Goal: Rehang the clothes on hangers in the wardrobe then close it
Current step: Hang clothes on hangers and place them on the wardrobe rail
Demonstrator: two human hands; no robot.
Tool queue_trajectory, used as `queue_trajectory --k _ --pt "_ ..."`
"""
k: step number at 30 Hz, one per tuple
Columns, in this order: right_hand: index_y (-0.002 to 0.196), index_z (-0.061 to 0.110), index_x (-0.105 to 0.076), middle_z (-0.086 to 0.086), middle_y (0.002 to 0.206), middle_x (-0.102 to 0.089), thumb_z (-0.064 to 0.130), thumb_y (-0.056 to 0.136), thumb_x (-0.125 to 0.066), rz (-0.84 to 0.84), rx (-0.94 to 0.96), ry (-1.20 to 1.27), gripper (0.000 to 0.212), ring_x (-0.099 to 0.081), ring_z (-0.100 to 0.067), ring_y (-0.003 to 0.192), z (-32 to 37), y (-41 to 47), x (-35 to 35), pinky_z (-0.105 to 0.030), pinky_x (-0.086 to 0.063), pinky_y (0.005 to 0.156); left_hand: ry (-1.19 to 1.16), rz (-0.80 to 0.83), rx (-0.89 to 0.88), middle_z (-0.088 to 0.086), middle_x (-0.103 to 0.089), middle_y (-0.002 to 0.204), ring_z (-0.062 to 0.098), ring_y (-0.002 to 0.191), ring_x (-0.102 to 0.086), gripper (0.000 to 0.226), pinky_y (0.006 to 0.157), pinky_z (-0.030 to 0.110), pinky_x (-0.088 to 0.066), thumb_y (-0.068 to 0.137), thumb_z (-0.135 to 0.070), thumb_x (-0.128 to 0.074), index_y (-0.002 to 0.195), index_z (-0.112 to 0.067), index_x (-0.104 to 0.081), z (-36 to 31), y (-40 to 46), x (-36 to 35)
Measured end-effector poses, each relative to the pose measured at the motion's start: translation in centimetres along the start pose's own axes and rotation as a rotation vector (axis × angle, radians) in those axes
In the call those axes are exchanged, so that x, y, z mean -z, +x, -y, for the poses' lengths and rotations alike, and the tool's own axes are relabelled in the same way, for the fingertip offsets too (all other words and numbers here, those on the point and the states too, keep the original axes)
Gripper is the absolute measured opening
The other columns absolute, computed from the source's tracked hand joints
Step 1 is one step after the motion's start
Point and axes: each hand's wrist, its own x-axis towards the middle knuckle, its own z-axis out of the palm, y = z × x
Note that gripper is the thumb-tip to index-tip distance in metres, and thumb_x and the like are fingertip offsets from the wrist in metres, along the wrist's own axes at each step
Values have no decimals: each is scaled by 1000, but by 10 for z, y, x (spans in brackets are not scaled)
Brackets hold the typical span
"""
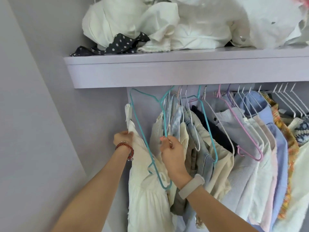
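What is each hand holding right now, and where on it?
The left hand grips the cream garment by its upper edge. The right hand pinches the teal hanger on its right-hand wire arm.

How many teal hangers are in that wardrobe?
3: the leftmost hanger carrying the white dress, the middle hanger pinched by the right hand, the third hanger among beige clothes. Others may be hidden.

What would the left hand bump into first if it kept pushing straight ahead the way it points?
Probably the cream dress it already grips. Beyond that, the left hand points toward the wardrobe's back wall; nothing else shows between, though depth is hard to judge.
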Motion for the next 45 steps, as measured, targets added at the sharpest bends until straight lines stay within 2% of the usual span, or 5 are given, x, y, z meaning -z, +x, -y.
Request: queue_trajectory --k 12,28,34,41,45 --pt "73 29 -53 7 62 -47 7 90 -42 -111 33 43 30 -44 -17 65 19 64 -14 -29 -37 69 -476 -155 -173 9 -67 100 23 97 -61 21 98 33 -45 81 -6 -63 102 -2 -67 -105 31 -32" --pt "81 11 -54 -5 78 -51 1 87 -38 -56 -115 -204 19 -47 -22 74 9 81 -41 -25 -36 64 -54 125 -155 21 -56 118 25 104 -53 29 93 31 -40 89 4 -50 117 6 -55 -26 26 -24" --pt "90 7 -53 -6 58 -50 13 94 -36 143 -213 -159 18 -46 -16 32 7 77 -49 -29 -43 42 -89 124 -231 21 -58 119 20 98 -52 26 100 38 -40 92 -2 -47 116 2 -57 -41 -10 -2" --pt "97 10 -56 -14 91 -64 36 98 -33 266 243 -784 34 -59 -34 86 10 58 -34 -37 -49 72 -114 235 -265 9 -56 102 19 90 -53 27 63 17 -41 93 -4 -43 117 -1 -56 -54 -37 11" --pt "110 6 -62 -11 97 -57 16 97 -41 228 500 -604 27 -57 -22 89 1 38 -8 -32 -46 81 -91 327 -266 6 -57 103 12 78 -55 24 65 19 -41 94 -7 -43 116 -5 -53 -48 -59 7"
